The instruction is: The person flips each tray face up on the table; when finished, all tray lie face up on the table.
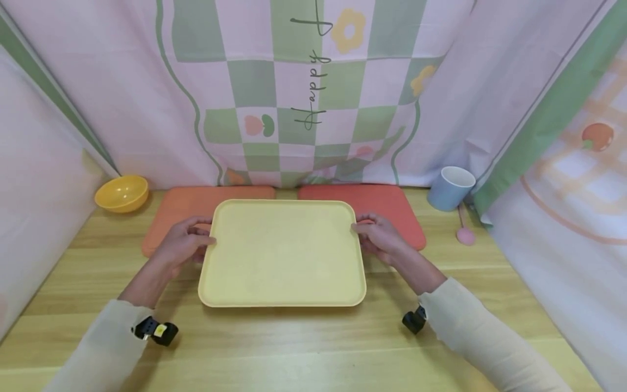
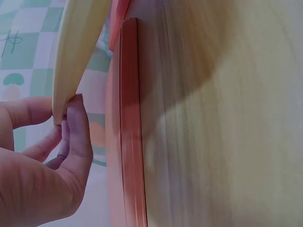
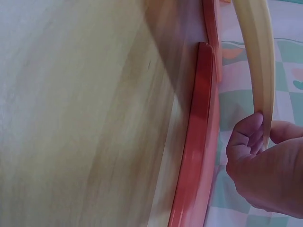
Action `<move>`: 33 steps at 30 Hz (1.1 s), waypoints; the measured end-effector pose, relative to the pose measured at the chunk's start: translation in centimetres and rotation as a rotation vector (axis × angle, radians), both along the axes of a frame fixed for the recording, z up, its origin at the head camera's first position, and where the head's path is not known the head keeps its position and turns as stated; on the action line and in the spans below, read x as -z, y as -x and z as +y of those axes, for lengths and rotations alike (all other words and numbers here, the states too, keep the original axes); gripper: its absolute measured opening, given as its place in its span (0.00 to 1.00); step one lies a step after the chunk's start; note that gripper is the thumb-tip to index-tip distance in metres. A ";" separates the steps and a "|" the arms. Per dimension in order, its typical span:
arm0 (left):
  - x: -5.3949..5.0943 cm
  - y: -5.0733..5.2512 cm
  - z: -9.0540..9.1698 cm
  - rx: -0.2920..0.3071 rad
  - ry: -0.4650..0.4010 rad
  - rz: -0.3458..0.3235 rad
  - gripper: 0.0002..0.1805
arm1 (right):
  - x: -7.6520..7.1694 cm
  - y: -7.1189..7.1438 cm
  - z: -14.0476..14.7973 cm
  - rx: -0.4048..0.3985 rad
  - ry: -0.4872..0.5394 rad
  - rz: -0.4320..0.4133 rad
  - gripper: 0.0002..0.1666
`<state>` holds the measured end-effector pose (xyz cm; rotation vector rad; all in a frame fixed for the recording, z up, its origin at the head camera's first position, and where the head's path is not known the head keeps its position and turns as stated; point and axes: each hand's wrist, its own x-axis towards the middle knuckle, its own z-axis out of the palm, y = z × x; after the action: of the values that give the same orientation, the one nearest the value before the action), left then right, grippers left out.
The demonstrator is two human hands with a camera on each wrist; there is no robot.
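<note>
A pale yellow rectangular tray (image 1: 281, 253) is held off the table between both hands. My left hand (image 1: 182, 242) pinches its left rim, thumb on top and fingers beneath. On the opposite side my right hand (image 1: 382, 237) grips the right rim in the same way. The left wrist view shows the tray (image 2: 78, 47) edge-on between thumb and fingers of the left hand (image 2: 52, 165). In the right wrist view the right hand (image 3: 270, 165) holds the tray's edge (image 3: 259, 61) above the table. Nothing lies on the tray.
Behind the tray lie an orange tray (image 1: 168, 218) at left and a red tray (image 1: 392, 209) at right. A yellow bowl (image 1: 122, 195) sits at far left. A blue cup (image 1: 449, 190) and a pink spoon (image 1: 465, 235) are at right. Patterned curtains (image 1: 313, 81) border the wooden table (image 1: 294, 354).
</note>
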<state>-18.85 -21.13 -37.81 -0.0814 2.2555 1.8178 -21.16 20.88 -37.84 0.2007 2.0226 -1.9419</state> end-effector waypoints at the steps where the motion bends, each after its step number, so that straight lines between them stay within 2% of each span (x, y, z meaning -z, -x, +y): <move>1: 0.0 0.0 0.0 0.006 0.005 0.010 0.31 | 0.0 0.0 0.0 -0.007 -0.006 0.007 0.12; 6: 0.5 0.1 -0.3 0.044 0.010 0.022 0.30 | 0.0 -0.2 0.1 -0.051 -0.015 0.025 0.12; 15: 0.9 0.4 -1.0 0.111 -0.030 -0.056 0.35 | 0.5 -0.3 0.3 -0.145 -0.012 -0.002 0.16; 22: 1.0 0.1 -1.1 0.088 0.022 -0.068 0.22 | 0.8 -0.6 0.2 -0.160 -0.030 -0.013 0.18; 27: 1.3 -0.1 -1.0 0.074 0.034 -0.062 0.20 | 0.8 -1.0 0.0 -0.160 -0.059 -0.006 0.17; 33: 1.6 -0.4 -1.2 0.060 0.022 -0.101 0.18 | 0.6 -1.3 0.0 -0.156 -0.087 -0.012 0.13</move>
<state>-18.44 -22.31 -39.44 -0.1057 2.1850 1.7192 -19.85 20.89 -38.40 0.0717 2.0514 -1.7568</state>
